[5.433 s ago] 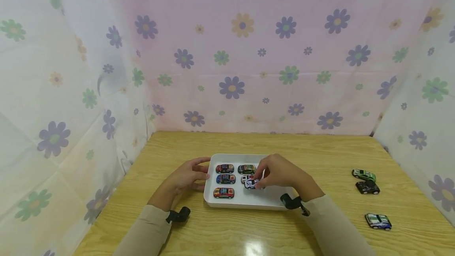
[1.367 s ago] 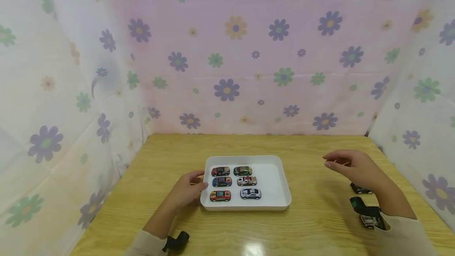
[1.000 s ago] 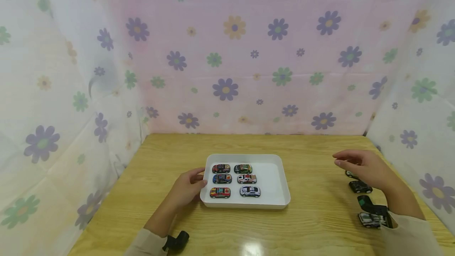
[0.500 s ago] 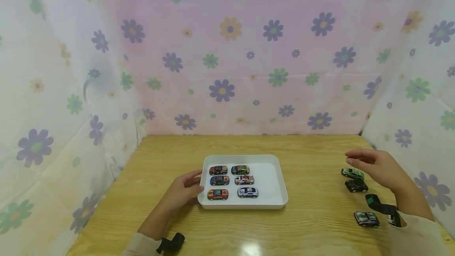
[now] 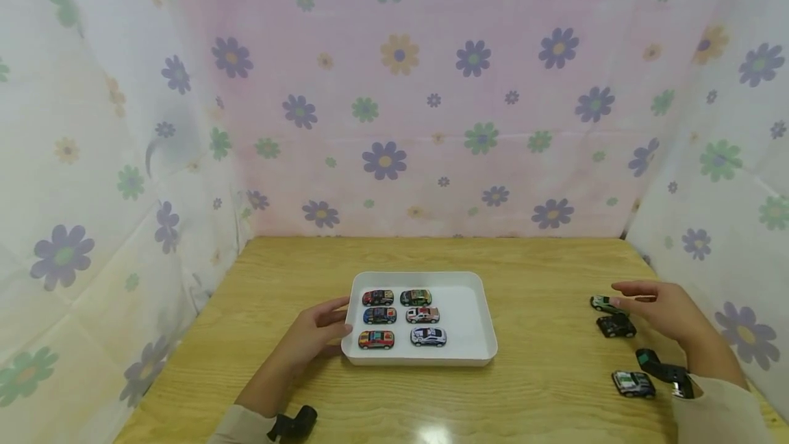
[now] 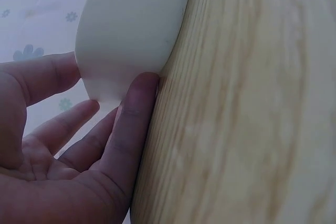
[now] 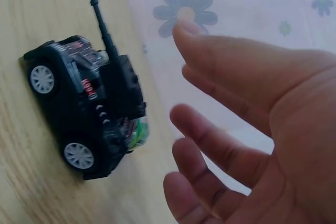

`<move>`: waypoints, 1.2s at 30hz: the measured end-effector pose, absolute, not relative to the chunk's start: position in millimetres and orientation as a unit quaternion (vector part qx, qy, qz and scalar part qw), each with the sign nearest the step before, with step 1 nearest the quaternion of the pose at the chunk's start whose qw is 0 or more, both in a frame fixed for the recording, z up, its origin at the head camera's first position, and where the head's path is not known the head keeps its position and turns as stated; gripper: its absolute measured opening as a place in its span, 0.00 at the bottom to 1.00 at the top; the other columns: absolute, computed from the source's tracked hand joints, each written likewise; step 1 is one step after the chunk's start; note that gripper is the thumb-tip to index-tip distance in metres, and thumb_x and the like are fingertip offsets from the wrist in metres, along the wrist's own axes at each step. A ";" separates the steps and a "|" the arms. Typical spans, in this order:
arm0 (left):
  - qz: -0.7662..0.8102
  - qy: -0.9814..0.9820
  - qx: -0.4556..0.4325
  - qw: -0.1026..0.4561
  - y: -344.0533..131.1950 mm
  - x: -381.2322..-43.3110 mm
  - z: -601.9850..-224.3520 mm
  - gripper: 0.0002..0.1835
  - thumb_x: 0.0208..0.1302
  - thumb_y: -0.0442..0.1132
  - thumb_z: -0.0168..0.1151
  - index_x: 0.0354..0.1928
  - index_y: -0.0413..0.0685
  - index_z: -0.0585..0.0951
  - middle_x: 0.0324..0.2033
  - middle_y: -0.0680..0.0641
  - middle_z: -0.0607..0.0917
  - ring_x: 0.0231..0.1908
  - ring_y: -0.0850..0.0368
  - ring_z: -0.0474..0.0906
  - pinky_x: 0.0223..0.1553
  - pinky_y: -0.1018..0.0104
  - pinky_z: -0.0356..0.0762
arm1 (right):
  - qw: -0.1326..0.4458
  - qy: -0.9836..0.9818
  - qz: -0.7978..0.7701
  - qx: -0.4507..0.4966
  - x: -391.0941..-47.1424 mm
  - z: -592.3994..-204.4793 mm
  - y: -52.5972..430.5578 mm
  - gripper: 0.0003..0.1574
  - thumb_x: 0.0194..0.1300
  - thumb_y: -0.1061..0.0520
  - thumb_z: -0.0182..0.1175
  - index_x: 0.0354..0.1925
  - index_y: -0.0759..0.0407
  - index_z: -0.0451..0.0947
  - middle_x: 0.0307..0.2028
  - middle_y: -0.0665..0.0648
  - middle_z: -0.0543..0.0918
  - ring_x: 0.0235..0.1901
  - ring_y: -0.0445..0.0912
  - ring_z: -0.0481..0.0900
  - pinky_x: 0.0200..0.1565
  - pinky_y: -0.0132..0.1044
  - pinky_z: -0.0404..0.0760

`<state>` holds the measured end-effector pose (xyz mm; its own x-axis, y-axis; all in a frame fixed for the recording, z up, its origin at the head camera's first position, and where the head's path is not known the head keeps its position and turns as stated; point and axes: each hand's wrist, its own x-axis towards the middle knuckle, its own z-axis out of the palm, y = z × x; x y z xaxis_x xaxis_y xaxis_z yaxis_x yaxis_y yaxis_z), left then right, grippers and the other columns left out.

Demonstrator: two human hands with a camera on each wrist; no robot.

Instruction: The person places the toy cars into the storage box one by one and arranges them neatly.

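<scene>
My left hand (image 5: 311,334) is at the left end of a white tray (image 5: 471,321), its fingertips touching the outer wall (image 6: 126,35) in the left wrist view. Inside the tray, toy cars stand in two columns, among them a red-and-yellow one (image 5: 376,340) and a white one with dark markings (image 5: 428,337). At the right, my right hand (image 5: 668,310) is over a green toy car (image 5: 603,303), thumb and fingers spread apart, fingertips overlapping the car. Just in front of that car stands a black toy car (image 5: 616,325); the right wrist view shows its gun-like barrel (image 7: 105,30).
A white-and-green toy car (image 5: 633,384) stands nearer the front, beside the right wrist's black camera mount (image 5: 656,365). The wooden table (image 5: 542,362) ends at a flowered cloth (image 5: 431,156) behind and at both sides.
Earlier my right hand held the white car with dark markings over the tray. It let it go there, moved right, and has now lowered to the green car. The left hand stays at the tray.
</scene>
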<state>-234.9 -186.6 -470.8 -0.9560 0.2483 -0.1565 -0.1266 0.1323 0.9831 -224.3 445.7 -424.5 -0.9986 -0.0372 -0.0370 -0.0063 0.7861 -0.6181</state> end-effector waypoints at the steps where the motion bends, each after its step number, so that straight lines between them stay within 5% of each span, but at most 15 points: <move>1: 0.659 0.737 0.041 0.145 -187.0 -234.7 -470.9 0.33 0.71 0.36 0.65 0.76 0.47 0.69 0.70 0.32 0.74 0.63 0.37 0.79 0.50 0.47 0.87 | 0.027 0.945 -0.327 -0.004 -224.7 -425.8 446.7 0.41 0.75 0.38 0.60 0.69 0.68 0.73 0.69 0.80 0.67 0.59 0.75 0.75 0.48 0.61 0.85; 8: 0.663 0.732 0.039 0.150 -187.5 -235.0 -470.5 0.33 0.71 0.36 0.66 0.76 0.47 0.69 0.70 0.32 0.73 0.64 0.37 0.78 0.51 0.47 0.87 | 0.062 0.942 -0.329 0.031 -230.3 -435.2 453.4 0.46 0.75 0.33 0.58 0.70 0.69 0.71 0.69 0.82 0.66 0.63 0.80 0.66 0.52 0.67 0.79; 30: 0.659 0.734 0.040 0.158 -183.9 -233.8 -471.4 0.33 0.73 0.37 0.64 0.77 0.46 0.67 0.70 0.31 0.73 0.62 0.38 0.80 0.50 0.46 0.87 | 0.057 0.948 -0.312 0.035 -233.9 -448.0 462.6 0.36 0.78 0.43 0.57 0.66 0.72 0.74 0.63 0.80 0.75 0.54 0.71 0.79 0.46 0.56 0.84; 36: 0.658 0.738 0.027 0.146 -185.1 -233.9 -471.0 0.32 0.72 0.38 0.65 0.76 0.49 0.69 0.69 0.33 0.74 0.61 0.39 0.81 0.50 0.47 0.87 | 0.062 0.950 -0.303 0.034 -239.0 -447.8 462.0 0.39 0.77 0.38 0.56 0.66 0.70 0.75 0.64 0.81 0.73 0.58 0.75 0.74 0.49 0.63 0.81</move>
<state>-233.9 -185.1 -471.0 -0.9557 0.2324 -0.1808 -0.1531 0.1324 0.9793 -239.0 462.0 -447.8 -0.9900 0.0263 -0.1386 0.1017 0.8141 -0.5718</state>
